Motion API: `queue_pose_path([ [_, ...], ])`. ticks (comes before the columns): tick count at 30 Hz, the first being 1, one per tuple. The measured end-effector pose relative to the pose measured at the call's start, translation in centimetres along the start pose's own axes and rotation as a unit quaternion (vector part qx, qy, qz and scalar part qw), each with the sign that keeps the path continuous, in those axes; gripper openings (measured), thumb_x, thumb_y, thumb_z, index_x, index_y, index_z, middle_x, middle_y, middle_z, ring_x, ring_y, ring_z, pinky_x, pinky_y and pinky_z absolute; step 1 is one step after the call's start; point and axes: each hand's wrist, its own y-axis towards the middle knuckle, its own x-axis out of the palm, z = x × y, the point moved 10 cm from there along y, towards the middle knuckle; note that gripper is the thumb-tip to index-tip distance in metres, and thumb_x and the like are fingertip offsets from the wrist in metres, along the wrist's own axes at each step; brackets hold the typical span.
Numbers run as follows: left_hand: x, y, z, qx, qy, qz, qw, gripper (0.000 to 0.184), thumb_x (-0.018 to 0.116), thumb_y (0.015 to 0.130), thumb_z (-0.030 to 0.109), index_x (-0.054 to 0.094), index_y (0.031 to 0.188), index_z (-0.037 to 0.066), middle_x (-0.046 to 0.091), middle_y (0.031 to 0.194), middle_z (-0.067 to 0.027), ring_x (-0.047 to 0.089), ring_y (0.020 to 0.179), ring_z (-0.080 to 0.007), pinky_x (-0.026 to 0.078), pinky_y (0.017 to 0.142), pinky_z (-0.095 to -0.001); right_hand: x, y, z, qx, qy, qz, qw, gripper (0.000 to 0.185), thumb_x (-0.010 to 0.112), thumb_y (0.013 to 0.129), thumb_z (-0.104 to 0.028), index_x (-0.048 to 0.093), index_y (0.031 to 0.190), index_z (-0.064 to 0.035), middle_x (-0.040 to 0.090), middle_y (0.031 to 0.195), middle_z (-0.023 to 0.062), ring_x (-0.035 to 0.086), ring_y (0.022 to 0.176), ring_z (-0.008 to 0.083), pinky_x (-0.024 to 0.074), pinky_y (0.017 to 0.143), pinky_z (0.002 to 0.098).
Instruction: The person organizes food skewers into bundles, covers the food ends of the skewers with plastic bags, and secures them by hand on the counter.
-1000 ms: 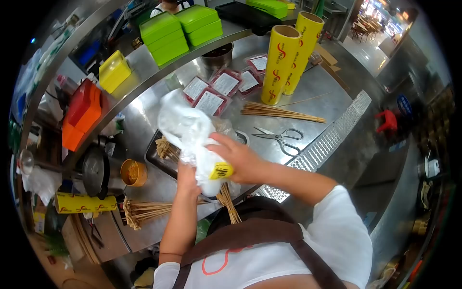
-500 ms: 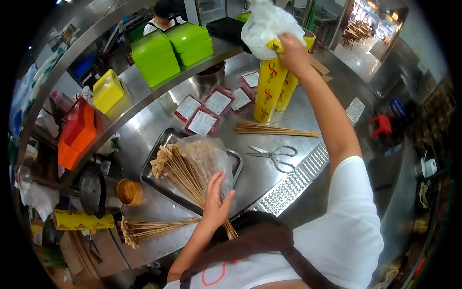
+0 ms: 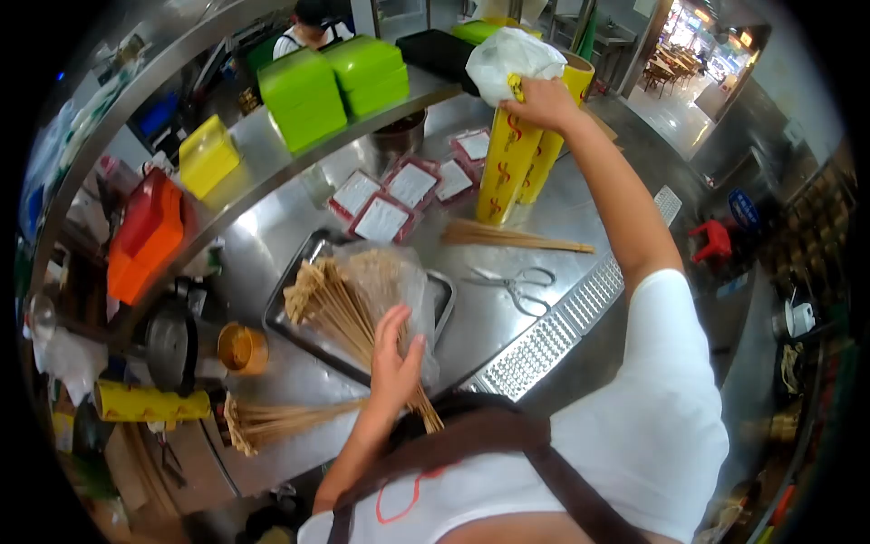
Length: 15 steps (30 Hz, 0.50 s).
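Observation:
My right hand (image 3: 544, 104) grips a crumpled white plastic bag (image 3: 509, 65) at the top of the tall yellow printed rolls (image 3: 512, 163), which stand upright. Its fingers are closed around the lower part of the bag. My left hand (image 3: 397, 363) lies with fingers stretched and thumb apart against a clear plastic bag (image 3: 399, 281). Under and beside that bag is a bundle of skewers (image 3: 326, 304) with pale folded food on their ends, lying across a dark metal tray (image 3: 294, 335). Another skewer bundle (image 3: 272, 426) lies to the left.
Scissors (image 3: 512, 288) and plain sticks (image 3: 517, 238) lie on the steel table near a perforated metal strip (image 3: 535, 355). Behind are labelled red packets (image 3: 381, 219). Green boxes (image 3: 304, 100) stand on the raised shelf. An orange cup (image 3: 242, 349) is at left. A person (image 3: 311, 27) is beyond.
My right hand has lowered the white bag toward the top of the yellow rolls. My left hand stays at the clear bag, and the view has shifted slightly.

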Motion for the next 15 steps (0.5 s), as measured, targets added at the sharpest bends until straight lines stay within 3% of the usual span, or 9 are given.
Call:
queue_pose_path([
  [4, -2.3, -0.8, 0.4, -0.038, -0.046, 0.030, 0.998, 0.039, 0.059, 0.082, 0.007, 0.051, 0.120, 0.001, 0.046, 0.128, -0.0167, 0.045, 0.119, -0.0307, 0.034, 0.101, -0.0357, 1.4, 0.7, 0.8, 0.051, 0.012, -0.030, 0.998, 0.062, 0.050, 0.079, -0.058, 0.058, 0.104, -0.0018, 0.064, 0.101, 0.0207, 0.061, 0.096, 0.0357, 0.0398, 0.091, 0.0477],
  [5, -3.5, -1.2, 1.1, 0.003, -0.019, 0.053, 0.998, 0.038, 0.059, 0.082, 0.007, 0.051, 0.119, 0.001, 0.046, 0.128, -0.0164, 0.046, 0.119, -0.0305, 0.035, 0.100, -0.0355, 1.5, 1.1, 1.1, 0.057, 0.009, -0.027, 0.998, 0.064, 0.051, 0.079, -0.059, 0.057, 0.107, -0.0023, 0.064, 0.103, 0.0207, 0.061, 0.098, 0.0354, 0.0400, 0.091, 0.0480],
  [6, -4.7, -1.5, 1.6, 0.043, 0.009, 0.074, 0.996, 0.037, 0.058, 0.083, 0.007, 0.052, 0.118, 0.001, 0.047, 0.128, -0.0161, 0.046, 0.118, -0.0304, 0.035, 0.100, -0.0352, 0.9, 1.1, 1.2, 0.057, 0.005, 0.018, 0.998, 0.065, 0.052, 0.078, -0.060, 0.054, 0.111, -0.0030, 0.063, 0.104, 0.0211, 0.060, 0.099, 0.0360, 0.0380, 0.093, 0.0494],
  [9, -8.3, -3.4, -0.2, 0.012, 0.026, 0.136, 0.990, 0.035, 0.059, 0.083, 0.007, 0.052, 0.117, 0.001, 0.048, 0.127, -0.0161, 0.047, 0.118, -0.0302, 0.036, 0.099, -0.0347, -0.3, 0.0, 0.2, 0.031, -0.032, 0.078, 0.996, 0.069, 0.055, 0.076, -0.061, 0.048, 0.119, -0.0068, 0.062, 0.107, 0.0215, 0.058, 0.103, 0.0371, 0.0305, 0.097, 0.0546],
  [11, -9.2, -4.9, -2.0, -0.056, -0.011, 0.155, 0.986, 0.034, 0.060, 0.083, 0.008, 0.053, 0.116, 0.000, 0.049, 0.126, -0.0159, 0.046, 0.118, -0.0282, 0.036, 0.099, -0.0343, -1.6, -0.8, -0.7, 0.024, -0.093, 0.127, 0.987, 0.069, 0.055, 0.075, -0.062, 0.050, 0.120, -0.0100, 0.060, 0.109, 0.0213, 0.055, 0.108, 0.0359, 0.0265, 0.099, 0.0561],
  [13, -8.7, -6.1, -4.5, -0.129, -0.033, 0.149, 0.980, 0.041, 0.061, 0.084, 0.013, 0.049, 0.121, 0.001, 0.050, 0.125, -0.0115, 0.044, 0.120, -0.0211, 0.033, 0.101, -0.0358, -2.5, -0.9, -0.8, 0.041, -0.110, 0.096, 0.989, 0.070, 0.053, 0.075, -0.064, 0.051, 0.123, -0.0126, 0.060, 0.112, 0.0202, 0.053, 0.111, 0.0333, 0.0281, 0.098, 0.0547],
  [15, -7.2, -6.8, -6.6, -0.182, -0.057, 0.120, 0.974, 0.049, 0.062, 0.085, 0.017, 0.042, 0.127, 0.001, 0.047, 0.127, -0.0137, 0.043, 0.120, -0.0215, 0.034, 0.100, -0.0357, -3.1, -0.7, -0.4, 0.049, -0.109, 0.104, 0.987, 0.076, 0.049, 0.074, -0.069, 0.052, 0.126, -0.0123, 0.059, 0.115, 0.0175, 0.053, 0.110, 0.0309, 0.0321, 0.094, 0.0562],
])
